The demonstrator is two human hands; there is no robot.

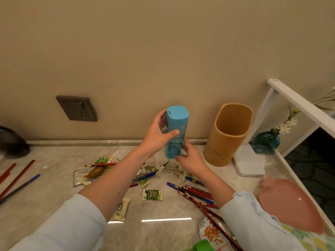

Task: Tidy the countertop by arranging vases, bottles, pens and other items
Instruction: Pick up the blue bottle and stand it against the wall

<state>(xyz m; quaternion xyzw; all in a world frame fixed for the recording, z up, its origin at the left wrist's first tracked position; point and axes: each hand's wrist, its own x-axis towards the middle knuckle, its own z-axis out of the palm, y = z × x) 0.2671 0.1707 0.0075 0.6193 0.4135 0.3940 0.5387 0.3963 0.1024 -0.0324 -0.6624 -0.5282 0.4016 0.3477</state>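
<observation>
A clear blue bottle [175,134] with a light blue cap is held upright above the marble countertop [54,178], close to the wall. My left hand [159,134] wraps its upper body from the left, thumb across the front. My right hand [190,158] grips its base from below and the right. An empty tan holder [226,138] stands to the right. Red pencils and blue pens [195,193] lie scattered below my right wrist, with more pencils [16,178] at the far left. A flower sprig [163,169] lies under my arms. A teal vase [266,142] with flowers stands at the far right.
Snack packets [94,173] and small sachets [152,194] litter the counter's middle. A white coaster [250,163] lies beside the holder, a pink dish [290,205] near the right edge. A white shelf frame [297,104] rises at right. A wall socket [77,108] and a dark object [12,142] are at left.
</observation>
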